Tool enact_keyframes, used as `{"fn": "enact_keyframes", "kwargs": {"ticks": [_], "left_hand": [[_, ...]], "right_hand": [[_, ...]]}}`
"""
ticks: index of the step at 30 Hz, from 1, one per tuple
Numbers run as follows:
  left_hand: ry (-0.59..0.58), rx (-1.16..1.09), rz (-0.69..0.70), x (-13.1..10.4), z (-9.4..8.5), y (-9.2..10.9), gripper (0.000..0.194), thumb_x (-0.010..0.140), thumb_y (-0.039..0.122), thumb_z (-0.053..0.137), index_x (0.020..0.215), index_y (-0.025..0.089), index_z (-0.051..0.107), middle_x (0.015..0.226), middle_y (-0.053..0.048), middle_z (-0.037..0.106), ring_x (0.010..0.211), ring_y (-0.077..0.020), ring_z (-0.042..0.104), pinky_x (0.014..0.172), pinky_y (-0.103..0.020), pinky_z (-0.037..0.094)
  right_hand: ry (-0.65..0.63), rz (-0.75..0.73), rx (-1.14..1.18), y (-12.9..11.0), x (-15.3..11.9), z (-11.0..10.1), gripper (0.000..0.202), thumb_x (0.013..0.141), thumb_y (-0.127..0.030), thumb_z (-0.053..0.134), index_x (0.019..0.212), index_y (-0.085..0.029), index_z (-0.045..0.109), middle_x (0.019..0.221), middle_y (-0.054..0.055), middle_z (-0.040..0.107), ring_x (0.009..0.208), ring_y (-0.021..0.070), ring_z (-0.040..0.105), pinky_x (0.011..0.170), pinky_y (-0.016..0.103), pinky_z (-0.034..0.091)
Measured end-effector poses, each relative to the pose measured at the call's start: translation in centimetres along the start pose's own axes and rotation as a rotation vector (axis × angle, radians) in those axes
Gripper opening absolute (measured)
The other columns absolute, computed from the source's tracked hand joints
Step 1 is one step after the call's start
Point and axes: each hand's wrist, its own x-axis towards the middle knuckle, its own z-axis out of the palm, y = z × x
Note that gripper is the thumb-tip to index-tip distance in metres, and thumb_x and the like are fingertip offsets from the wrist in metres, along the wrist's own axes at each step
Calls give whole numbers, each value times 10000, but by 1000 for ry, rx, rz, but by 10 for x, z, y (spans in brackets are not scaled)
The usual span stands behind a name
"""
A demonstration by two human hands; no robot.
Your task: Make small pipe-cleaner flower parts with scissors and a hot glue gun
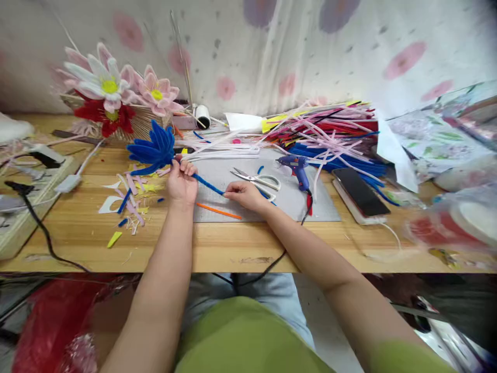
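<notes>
A blue fuzzy flower [155,147] with several pointed petals is held at its base by my left hand [182,181], its fingers closed round it. A blue fuzzy stem [209,186] runs from my left hand down to the right. My right hand [244,196] pinches the far end of that stem between thumb and fingertips. Just below the stem, an orange strip [219,211] lies on the grey mat [233,168]. White-handled scissors [258,180] lie on the mat beyond my right hand, with their blades pointing left.
A blue glue gun [297,168] stands right of the scissors, its black cable crossing the table edge. Phone [361,191] at right, bundled coloured stems [330,127] behind. Finished flowers [111,85] stand back left, above scraps [134,199] and a power strip [34,197].
</notes>
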Motion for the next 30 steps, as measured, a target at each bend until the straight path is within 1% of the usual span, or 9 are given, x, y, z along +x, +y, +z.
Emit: {"fn": "enact_keyframes", "kwargs": {"ticks": [3,7,9,12,17,21,25,27,30], "left_hand": [[0,35,9,0,-2,-1,313,952,257,296,759,150,518,534,50,279,445,-49,307,454,-138,319],[12,36,28,-1,-2,0,312,953,266,296,809,153,549,536,50,294,446,-47,318,457,-134,327],[8,46,27,-2,-2,0,295,945,300,328,832,161,563,542,49,312,453,-46,336,460,-133,334],[19,82,-29,-4,-1,-2,294,915,386,391,809,173,564,541,52,318,441,-43,337,429,-133,315],[87,64,-124,-7,0,-6,377,910,456,343,738,169,516,510,65,272,380,-36,273,346,-129,222],[119,-19,-152,-7,-1,-7,403,938,426,262,704,163,461,481,74,243,340,-34,210,301,-129,154],[148,-38,-167,-5,-2,-6,388,949,391,247,689,164,424,457,84,208,325,-34,173,286,-126,134],[154,-34,-163,-4,-3,-6,383,949,391,249,690,166,418,452,85,208,323,-34,171,282,-127,130],[162,-36,-170,-4,-3,-7,381,951,386,251,689,165,417,445,88,202,319,-32,169,279,-123,122]], "right_hand": [[2,6,5,2,0,3,199,658,-339,589,609,-148,561,556,-46,454,569,75,370,575,230,293],[-13,53,57,4,1,3,213,666,-359,597,632,-150,567,564,-40,491,565,77,389,572,228,303],[-31,78,89,3,1,2,237,670,-383,602,654,-148,576,580,-32,522,565,78,408,569,227,311],[-60,79,109,2,1,-2,259,675,-400,612,672,-142,589,606,-20,553,579,81,438,574,226,325],[-82,-2,68,-1,-4,-3,249,683,-384,649,729,-140,636,652,-14,586,621,91,473,609,230,360],[-134,-91,59,-5,-7,-3,232,685,-361,673,787,-152,665,741,4,635,712,115,531,694,249,405],[-207,-145,94,-8,-9,-3,254,681,-334,688,862,-157,677,795,12,663,751,126,565,733,261,431],[-204,-157,91,-8,-9,-4,240,696,-321,680,871,-158,684,809,15,671,761,126,575,749,264,438],[-156,-181,44,-9,-9,-3,184,725,-305,664,838,-163,697,812,18,681,769,127,586,761,263,440]]}}
